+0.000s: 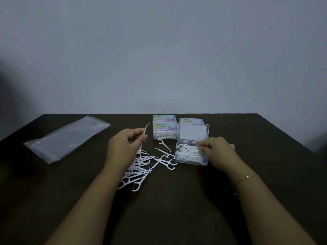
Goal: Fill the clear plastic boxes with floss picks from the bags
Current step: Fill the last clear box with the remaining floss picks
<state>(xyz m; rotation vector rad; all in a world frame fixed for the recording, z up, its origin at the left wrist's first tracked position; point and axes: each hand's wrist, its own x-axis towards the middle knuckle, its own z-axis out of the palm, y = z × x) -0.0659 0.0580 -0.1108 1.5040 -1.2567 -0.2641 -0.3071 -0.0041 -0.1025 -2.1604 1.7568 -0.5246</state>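
- Pinching one floss pick (pixel 146 129) upright: left hand (pixel 123 147), above loose pile (pixel 141 167).
- Right hand (pixel 216 149) pinches picks over open box (pixel 192 154).
- Closed boxes (pixel 164 129) behind; empty bags (pixel 67 138) far left.

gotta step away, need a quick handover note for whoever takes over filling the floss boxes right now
Left hand pinches one floss pick above the loose pile.
Right hand lays a pick in the open box, which is partly filled.
Done: closed boxes stacked behind it.
Left: box the pile, close the lid. The bags on the far left look emptied.
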